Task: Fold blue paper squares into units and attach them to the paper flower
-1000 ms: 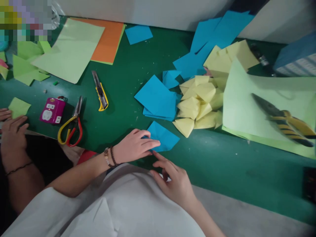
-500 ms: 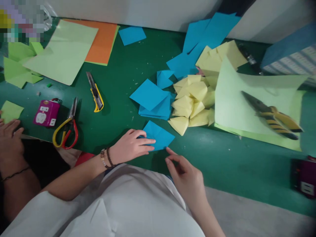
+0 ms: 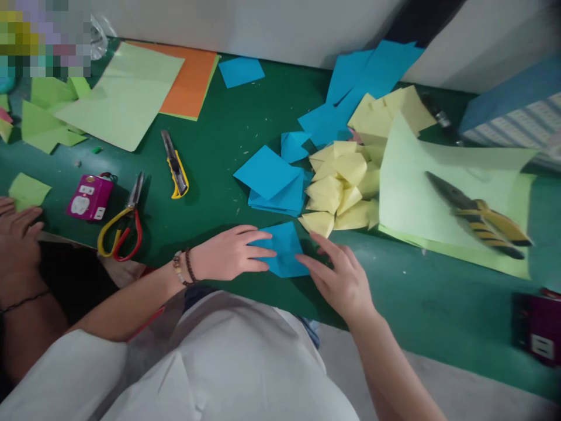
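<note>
While folded yellow pieces [image 3: 344, 190] sit beside flat blue squares [image 3: 265, 172], a splayed left hand [image 3: 232, 254] and loose right hand [image 3: 339, 275] touch one seemingly half-folded sheet [image 3: 287, 254].

Green tabletop [image 3: 210, 175], blue sheet [image 3: 287, 251] near its front edge, yellow cutter [image 3: 176, 168], scissors [image 3: 130, 209], purple box [image 3: 90, 197], folded yellow papers [image 3: 339, 184]

On the green table [image 3: 210, 158], the left hand [image 3: 232, 252] rests on a blue paper [image 3: 287, 251], the right hand [image 3: 344, 278] at its edge.
</note>
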The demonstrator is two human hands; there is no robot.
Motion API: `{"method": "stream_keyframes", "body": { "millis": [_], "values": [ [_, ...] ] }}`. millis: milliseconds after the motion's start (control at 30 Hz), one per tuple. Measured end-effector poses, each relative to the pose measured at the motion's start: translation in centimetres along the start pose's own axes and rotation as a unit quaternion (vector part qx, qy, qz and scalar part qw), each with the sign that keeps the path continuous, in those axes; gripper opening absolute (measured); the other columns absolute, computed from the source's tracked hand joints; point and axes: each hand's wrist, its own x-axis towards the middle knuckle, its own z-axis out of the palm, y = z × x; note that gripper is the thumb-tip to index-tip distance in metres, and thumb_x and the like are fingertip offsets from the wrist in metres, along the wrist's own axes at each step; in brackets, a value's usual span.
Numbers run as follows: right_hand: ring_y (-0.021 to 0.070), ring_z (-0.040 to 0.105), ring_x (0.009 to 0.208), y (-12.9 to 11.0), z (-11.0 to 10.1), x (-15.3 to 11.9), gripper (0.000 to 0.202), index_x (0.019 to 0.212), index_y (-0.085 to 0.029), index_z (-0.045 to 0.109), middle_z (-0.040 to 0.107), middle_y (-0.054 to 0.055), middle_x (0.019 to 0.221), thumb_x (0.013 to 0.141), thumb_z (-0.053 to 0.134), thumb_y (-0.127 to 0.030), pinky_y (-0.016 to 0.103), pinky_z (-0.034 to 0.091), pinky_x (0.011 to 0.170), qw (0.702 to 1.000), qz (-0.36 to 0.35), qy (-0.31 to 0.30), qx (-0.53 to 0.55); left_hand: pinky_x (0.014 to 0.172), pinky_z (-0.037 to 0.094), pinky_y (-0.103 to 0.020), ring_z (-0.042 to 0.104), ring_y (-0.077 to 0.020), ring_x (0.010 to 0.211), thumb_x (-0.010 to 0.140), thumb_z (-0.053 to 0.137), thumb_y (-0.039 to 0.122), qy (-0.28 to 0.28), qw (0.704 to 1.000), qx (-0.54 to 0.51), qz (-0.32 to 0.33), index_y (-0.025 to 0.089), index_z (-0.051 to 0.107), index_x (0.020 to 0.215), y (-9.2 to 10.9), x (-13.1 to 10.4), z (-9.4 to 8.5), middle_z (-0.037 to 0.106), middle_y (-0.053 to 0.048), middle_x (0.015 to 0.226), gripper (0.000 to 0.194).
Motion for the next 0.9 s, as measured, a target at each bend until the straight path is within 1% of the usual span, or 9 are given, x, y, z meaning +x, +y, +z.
{"method": "stream_keyframes", "body": {
  "millis": [67,167,267,367,433,533,667,767,900],
  "values": [
    [0.0207,0.06,0.096,-0.1,-0.2,0.0,0.022,0.095,-0.026,0.072,0.062,0.009,0.126,0.085,0.061,-0.01,0.034,0.054,0.078,1.0,-0.027,-0.006,0.0,0.11,0.037,-0.048,0.044,-0.0272,0.133,0.091,0.055,0.018,-0.006,1.0,0.008,-0.002,0.029,0.07,0.108,0.1,0.0,-0.3,0.06,0.003,0.136,0.025],
    [0.0231,0.058,0.104,-0.8,-0.5,-0.4,0.018,0.094,-0.025,0.074,0.067,0.008,0.12,0.086,0.063,-0.013,0.036,0.053,0.084,0.999,-0.038,-0.021,0.017,0.113,0.034,-0.051,0.042,-0.0284,0.136,0.093,0.055,0.024,-0.009,0.999,0.023,-0.023,0.025,0.068,0.112,1.0,0.1,-0.4,0.057,0.001,0.139,0.024],
    [0.0217,0.059,0.103,-1.3,-0.6,-0.7,0.018,0.097,-0.025,0.074,0.072,0.005,0.113,0.087,0.063,-0.015,0.035,0.052,0.084,0.997,-0.045,-0.031,0.046,0.115,0.034,-0.045,0.045,-0.0243,0.134,0.095,0.052,0.027,-0.004,0.998,0.038,-0.047,0.018,0.065,0.119,2.3,-0.1,0.0,0.056,-0.004,0.141,0.028],
    [0.0208,0.06,0.102,-1.3,-0.8,-0.7,0.018,0.098,-0.024,0.073,0.075,0.003,0.104,0.087,0.063,-0.014,0.034,0.051,0.082,0.997,-0.043,-0.029,0.056,0.115,0.036,-0.04,0.051,-0.0222,0.128,0.094,0.056,0.029,-0.004,0.999,0.032,-0.042,0.013,0.063,0.121,2.9,-0.4,0.7,0.06,-0.007,0.135,0.032],
    [0.0205,0.06,0.103,-1.1,-0.9,-0.6,0.019,0.1,-0.024,0.073,0.076,0.002,0.101,0.088,0.063,-0.014,0.033,0.05,0.081,0.998,-0.038,-0.03,0.047,0.114,0.037,-0.042,0.053,-0.0228,0.127,0.092,0.059,0.03,0.006,0.999,0.019,-0.034,0.014,0.063,0.12,2.8,-0.6,1.0,0.061,-0.008,0.134,0.033],
    [0.02,0.059,0.103,-1.0,-1.2,-0.2,0.022,0.102,-0.026,0.073,0.076,0.001,0.102,0.088,0.062,-0.014,0.033,0.048,0.081,0.997,-0.042,-0.045,0.047,0.113,0.038,-0.046,0.054,-0.0236,0.126,0.091,0.062,0.032,0.025,0.999,0.006,-0.022,0.017,0.066,0.117,2.5,-0.9,1.1,0.062,-0.007,0.133,0.03],
    [0.0194,0.059,0.098,-1.0,-1.3,0.2,0.018,0.096,-0.026,0.074,0.076,0.001,0.1,0.089,0.061,-0.015,0.033,0.048,0.08,0.993,-0.061,-0.069,0.073,0.113,0.038,-0.049,0.052,-0.025,0.129,0.092,0.059,0.035,0.026,1.0,0.006,-0.016,0.018,0.067,0.114,2.3,-0.9,1.2,0.061,-0.007,0.134,0.028],
    [0.0196,0.058,0.095,-0.6,-1.4,0.4,0.016,0.093,-0.024,0.073,0.076,0.001,0.099,0.091,0.059,-0.016,0.033,0.049,0.079,0.991,-0.068,-0.081,0.077,0.114,0.039,-0.046,0.05,-0.0258,0.132,0.094,0.056,0.035,0.031,0.999,0.015,-0.011,0.014,0.067,0.113,2.4,-0.7,1.6,0.06,-0.008,0.135,0.03],
    [0.02,0.058,0.097,-0.4,-1.5,0.8,0.016,0.093,-0.024,0.072,0.075,0.003,0.098,0.091,0.058,-0.017,0.033,0.048,0.079,0.99,-0.067,-0.098,0.08,0.114,0.041,-0.039,0.051,-0.0239,0.131,0.095,0.055,0.034,0.039,0.999,0.01,0.007,0.01,0.068,0.11,2.5,-0.6,2.0,0.062,-0.012,0.132,0.031]
  ]
}}
